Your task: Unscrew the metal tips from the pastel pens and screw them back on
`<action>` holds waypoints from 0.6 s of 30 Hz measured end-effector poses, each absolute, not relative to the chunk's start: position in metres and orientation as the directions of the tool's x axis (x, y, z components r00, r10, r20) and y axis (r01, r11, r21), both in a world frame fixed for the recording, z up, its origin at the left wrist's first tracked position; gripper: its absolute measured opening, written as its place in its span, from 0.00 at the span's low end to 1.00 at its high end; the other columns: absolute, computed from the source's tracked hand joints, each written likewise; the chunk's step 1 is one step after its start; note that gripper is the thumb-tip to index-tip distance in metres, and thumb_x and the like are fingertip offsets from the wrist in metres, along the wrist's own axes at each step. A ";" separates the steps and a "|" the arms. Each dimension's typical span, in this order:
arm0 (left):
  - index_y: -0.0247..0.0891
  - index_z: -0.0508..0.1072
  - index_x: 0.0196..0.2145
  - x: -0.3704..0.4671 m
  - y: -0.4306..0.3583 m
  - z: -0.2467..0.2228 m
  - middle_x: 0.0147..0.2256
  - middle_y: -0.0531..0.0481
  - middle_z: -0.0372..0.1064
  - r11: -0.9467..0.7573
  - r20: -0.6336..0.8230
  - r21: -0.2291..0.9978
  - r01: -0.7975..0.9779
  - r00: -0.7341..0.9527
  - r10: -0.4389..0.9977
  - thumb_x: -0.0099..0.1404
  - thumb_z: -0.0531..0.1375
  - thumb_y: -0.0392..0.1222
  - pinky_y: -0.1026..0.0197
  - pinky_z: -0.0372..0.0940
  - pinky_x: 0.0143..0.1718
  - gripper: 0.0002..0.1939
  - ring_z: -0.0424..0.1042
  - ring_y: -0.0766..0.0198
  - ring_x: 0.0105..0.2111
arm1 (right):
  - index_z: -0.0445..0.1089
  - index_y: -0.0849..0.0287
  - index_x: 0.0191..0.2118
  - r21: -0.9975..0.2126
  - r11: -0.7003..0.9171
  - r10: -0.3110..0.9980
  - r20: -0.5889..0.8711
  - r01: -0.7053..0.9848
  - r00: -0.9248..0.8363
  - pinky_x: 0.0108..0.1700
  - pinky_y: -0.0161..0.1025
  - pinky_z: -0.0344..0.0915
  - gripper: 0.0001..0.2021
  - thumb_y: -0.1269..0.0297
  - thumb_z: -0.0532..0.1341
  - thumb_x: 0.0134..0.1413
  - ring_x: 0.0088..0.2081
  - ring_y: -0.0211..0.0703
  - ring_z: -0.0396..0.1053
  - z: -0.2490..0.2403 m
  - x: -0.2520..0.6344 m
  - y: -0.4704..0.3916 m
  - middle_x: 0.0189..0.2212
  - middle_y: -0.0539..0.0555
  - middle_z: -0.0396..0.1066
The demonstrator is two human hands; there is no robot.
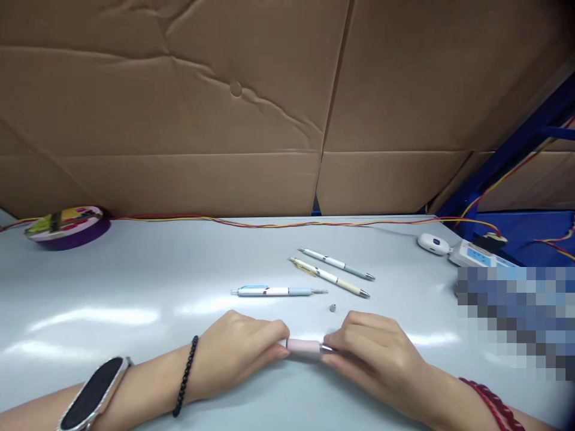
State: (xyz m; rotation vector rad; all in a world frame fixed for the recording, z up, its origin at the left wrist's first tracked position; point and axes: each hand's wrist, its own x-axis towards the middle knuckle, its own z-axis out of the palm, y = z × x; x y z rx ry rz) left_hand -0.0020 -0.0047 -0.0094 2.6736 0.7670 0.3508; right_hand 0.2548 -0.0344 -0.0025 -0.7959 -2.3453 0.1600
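Observation:
A pink pen (303, 346) lies level between my two hands, just above or on the table. My left hand (245, 350) pinches its white barrel end, most of which the fingers hide. At the other end, my right hand (377, 353) closes finger and thumb around the silver tip. Beyond them lies a blue pen (275, 291) with its tip cone off and a thin metal part exposed. A small silver cone (332, 308) sits on the table close to the right hand. Further back rest a yellow pen (330, 278) and a green pen (336, 263), both with silver tips on.
The pale table (135, 281) ends at a cardboard wall (179, 120). Red and yellow wires (260, 225) run along its back edge. A purple round tin (72, 230) stands back left. A power strip (476, 256) with a white plug (433, 243) lies right, by a pixelated patch.

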 end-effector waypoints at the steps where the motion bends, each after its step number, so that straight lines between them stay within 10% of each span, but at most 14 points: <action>1: 0.40 0.63 0.35 -0.002 -0.005 -0.008 0.22 0.55 0.66 -0.800 0.137 0.374 0.469 0.825 0.548 0.76 0.33 0.51 0.64 0.52 0.21 0.24 0.64 0.65 0.19 | 0.69 0.61 0.35 -0.307 0.810 0.580 0.545 0.501 -0.605 0.24 0.34 0.54 0.04 0.69 0.58 0.61 0.23 0.38 0.59 -0.003 0.255 -0.035 0.20 0.49 0.67; 18: 0.40 0.64 0.35 0.000 -0.004 -0.006 0.21 0.56 0.65 -0.806 0.162 0.379 0.454 0.825 0.541 0.76 0.35 0.49 0.64 0.53 0.20 0.23 0.64 0.65 0.18 | 0.70 0.60 0.36 -0.438 0.749 0.652 0.360 0.496 -0.667 0.29 0.35 0.58 0.13 0.64 0.50 0.66 0.27 0.39 0.63 -0.001 0.255 -0.032 0.24 0.52 0.68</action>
